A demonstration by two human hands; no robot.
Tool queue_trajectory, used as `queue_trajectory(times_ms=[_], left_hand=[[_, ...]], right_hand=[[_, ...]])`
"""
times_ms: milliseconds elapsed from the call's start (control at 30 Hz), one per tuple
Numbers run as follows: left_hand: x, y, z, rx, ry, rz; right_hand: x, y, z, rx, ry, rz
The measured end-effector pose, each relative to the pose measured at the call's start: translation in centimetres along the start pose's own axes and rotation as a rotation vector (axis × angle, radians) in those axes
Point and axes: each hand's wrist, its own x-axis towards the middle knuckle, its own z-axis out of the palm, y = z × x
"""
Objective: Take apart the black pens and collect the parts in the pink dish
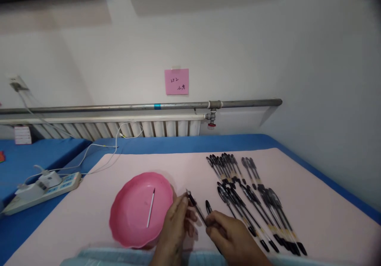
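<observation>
A pen (pixel 196 207) with a pale metal tip and black grip slants between my hands, uncapped. My left hand (pixel 176 222) has its thumb and forefinger closed at the tip end, the other fingers curled. The barrel is gripped by my right hand (pixel 228 234), which hides the pen's lower part. A black cap (pixel 208 207) sticks up just beyond the right fingers; what lies below it is hidden. Left of my hands is a scalloped pink basin (pixel 127 230), with a thin white refill (pixel 151 208) lying in it.
Black-capped pens lie in rows on the right, a back row (pixel 228 167) and a front row (pixel 258 210), on a pink sheet (pixel 190 167) over a blue table (pixel 232 141). At left is a power strip (pixel 53 190) with plugs and white cables. A radiator (pixel 166 129) and pipe line the wall.
</observation>
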Motion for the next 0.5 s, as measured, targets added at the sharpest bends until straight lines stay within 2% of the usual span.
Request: queue_trajectory(times_ms=[133,300,400,500], left_hand=[[-0.7,1.4,0.2,-0.191,-0.062,0.016],[-1.1,1.8,0.1,-0.208,-0.116,0.052],[-1.3,1.8,0.1,-0.219,-0.178,0.082],[-1.4,2.1,-0.1,-0.261,-0.239,0.096]], right_hand=[[0.1,0.1,0.4,0.37,-0.113,0.051],[0.3,-0.3,0.8,0.725,-0.177,0.123],[0.3,-0.7,1.0,0.857,-0.258,0.157],[0.0,-1.1,0.8,0.974,-0.344,0.254]])
